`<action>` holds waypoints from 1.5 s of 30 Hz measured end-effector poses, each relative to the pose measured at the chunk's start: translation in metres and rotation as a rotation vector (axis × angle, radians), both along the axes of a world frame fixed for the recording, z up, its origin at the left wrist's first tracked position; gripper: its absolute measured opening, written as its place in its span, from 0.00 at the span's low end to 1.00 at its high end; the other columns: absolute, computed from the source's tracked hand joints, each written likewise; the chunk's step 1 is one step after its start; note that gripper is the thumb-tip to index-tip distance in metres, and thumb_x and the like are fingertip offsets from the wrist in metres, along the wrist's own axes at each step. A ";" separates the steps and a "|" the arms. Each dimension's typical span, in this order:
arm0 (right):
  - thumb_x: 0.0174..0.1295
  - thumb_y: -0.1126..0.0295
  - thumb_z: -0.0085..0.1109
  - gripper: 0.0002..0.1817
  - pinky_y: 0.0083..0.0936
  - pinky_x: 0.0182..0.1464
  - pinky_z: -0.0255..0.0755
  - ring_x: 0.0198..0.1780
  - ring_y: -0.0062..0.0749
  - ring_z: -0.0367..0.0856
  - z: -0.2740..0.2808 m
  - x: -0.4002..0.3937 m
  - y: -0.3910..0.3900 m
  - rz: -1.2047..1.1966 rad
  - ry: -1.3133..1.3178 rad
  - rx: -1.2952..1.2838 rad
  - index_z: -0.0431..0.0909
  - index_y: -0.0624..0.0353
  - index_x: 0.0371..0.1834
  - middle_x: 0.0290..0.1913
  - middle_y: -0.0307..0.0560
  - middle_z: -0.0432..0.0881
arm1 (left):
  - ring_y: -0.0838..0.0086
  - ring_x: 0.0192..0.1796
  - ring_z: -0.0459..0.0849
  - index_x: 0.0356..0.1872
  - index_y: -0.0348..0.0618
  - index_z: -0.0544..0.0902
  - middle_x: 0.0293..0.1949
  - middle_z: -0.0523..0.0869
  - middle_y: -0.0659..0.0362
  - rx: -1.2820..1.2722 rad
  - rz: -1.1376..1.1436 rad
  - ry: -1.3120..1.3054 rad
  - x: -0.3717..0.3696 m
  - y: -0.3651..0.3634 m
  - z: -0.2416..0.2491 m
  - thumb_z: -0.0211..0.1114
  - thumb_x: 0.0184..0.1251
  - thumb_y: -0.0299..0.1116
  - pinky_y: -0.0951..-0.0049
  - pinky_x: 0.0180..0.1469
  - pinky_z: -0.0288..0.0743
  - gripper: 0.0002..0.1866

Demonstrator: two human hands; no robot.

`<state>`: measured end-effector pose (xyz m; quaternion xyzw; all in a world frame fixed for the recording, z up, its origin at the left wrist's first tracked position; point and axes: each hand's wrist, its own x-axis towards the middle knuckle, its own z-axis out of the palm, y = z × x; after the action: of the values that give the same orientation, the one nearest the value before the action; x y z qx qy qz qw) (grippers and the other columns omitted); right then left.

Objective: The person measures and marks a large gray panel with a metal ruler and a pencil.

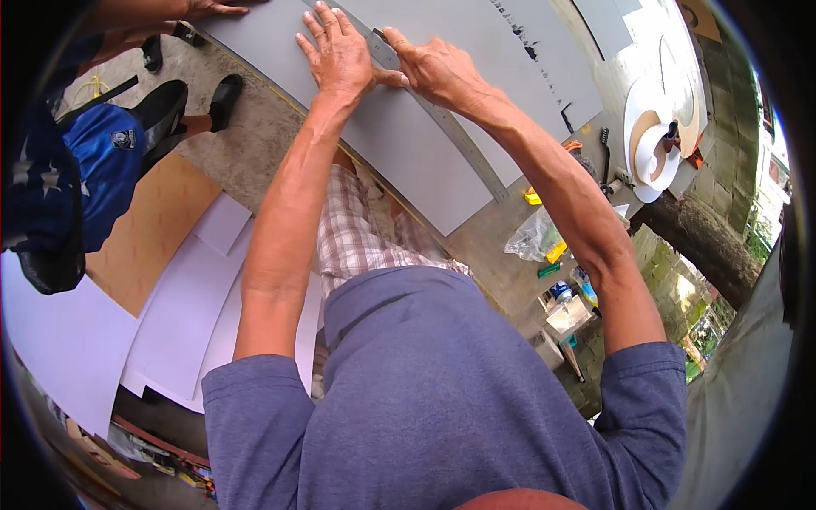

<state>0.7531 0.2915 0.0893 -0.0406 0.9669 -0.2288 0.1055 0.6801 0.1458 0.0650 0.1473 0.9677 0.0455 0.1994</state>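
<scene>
Toward twelve o'clock, the flat, spread left hand [338, 65] likely steadies the metal straightedge [460, 142]; what the right hand [436, 71] grasps, I cannot tell.

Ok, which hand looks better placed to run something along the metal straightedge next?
Likely the right hand: it is at the metal straightedge, with a small dark item, type unclear, at its fingertips. The left hand lies spread on the gray sheet, better placed for steadying.

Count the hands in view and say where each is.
3: the wearer's left hand and right hand, both at the metal ruler on the grey sheet; another person's hand at the upper left. Others may be hidden.
</scene>
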 end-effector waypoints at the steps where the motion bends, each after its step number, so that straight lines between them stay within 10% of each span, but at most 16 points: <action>1: 0.75 0.65 0.51 0.26 0.48 0.25 0.75 0.24 0.52 0.84 0.004 0.008 0.001 -0.012 -0.031 0.009 0.70 0.49 0.76 0.24 0.56 0.84 | 0.43 0.86 0.37 0.79 0.20 0.45 0.84 0.40 0.36 0.018 0.008 -0.019 0.002 0.000 0.012 0.89 0.25 0.64 0.43 0.85 0.36 0.85; 15: 0.77 0.62 0.50 0.25 0.52 0.33 0.80 0.30 0.60 0.86 0.018 0.018 0.009 -0.030 -0.136 0.069 0.69 0.41 0.76 0.30 0.61 0.86 | 0.33 0.83 0.48 0.77 0.25 0.59 0.81 0.51 0.31 0.377 -0.107 0.379 0.032 -0.013 -0.024 0.85 0.34 0.67 0.30 0.79 0.46 0.74; 19: 0.77 0.61 0.50 0.24 0.53 0.33 0.80 0.30 0.60 0.87 0.013 0.017 0.008 -0.002 -0.098 0.074 0.69 0.41 0.76 0.29 0.62 0.86 | 0.42 0.78 0.64 0.61 0.45 0.86 0.73 0.77 0.55 0.343 -0.118 0.366 0.053 -0.013 -0.008 0.84 0.46 0.58 0.30 0.78 0.51 0.41; 25: 0.73 0.64 0.52 0.26 0.52 0.30 0.79 0.29 0.60 0.86 0.007 0.017 0.012 0.070 -0.010 0.102 0.69 0.50 0.75 0.30 0.63 0.86 | 0.49 0.75 0.71 0.55 0.52 0.91 0.66 0.84 0.65 0.346 -0.106 0.463 0.080 -0.011 -0.017 0.80 0.54 0.52 0.25 0.76 0.52 0.27; 28: 0.67 0.69 0.53 0.26 0.52 0.31 0.78 0.32 0.64 0.87 0.027 0.005 0.008 0.065 -0.121 0.067 0.74 0.62 0.70 0.33 0.70 0.86 | 0.42 0.78 0.64 0.65 0.42 0.83 0.74 0.76 0.53 0.231 -0.201 0.465 0.087 -0.007 -0.021 0.82 0.46 0.60 0.22 0.75 0.51 0.46; 31: 0.66 0.70 0.52 0.25 0.50 0.34 0.80 0.36 0.63 0.88 -0.006 0.004 0.016 0.148 0.087 -0.043 0.76 0.63 0.67 0.37 0.70 0.87 | 0.39 0.85 0.39 0.83 0.32 0.46 0.84 0.44 0.37 0.160 -0.093 0.059 0.105 0.013 0.024 0.83 0.31 0.71 0.35 0.83 0.34 0.82; 45: 0.66 0.73 0.53 0.19 0.50 0.45 0.81 0.47 0.62 0.88 0.010 0.016 0.009 0.136 0.125 -0.033 0.80 0.70 0.58 0.46 0.73 0.86 | 0.38 0.85 0.31 0.84 0.41 0.35 0.85 0.36 0.42 0.077 0.011 -0.030 0.127 0.033 0.025 0.87 0.24 0.68 0.32 0.82 0.29 0.89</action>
<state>0.7695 0.3005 0.0988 -0.1221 0.9627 -0.2341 0.0597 0.8072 0.1783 0.0904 0.1489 0.9630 0.0860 0.2077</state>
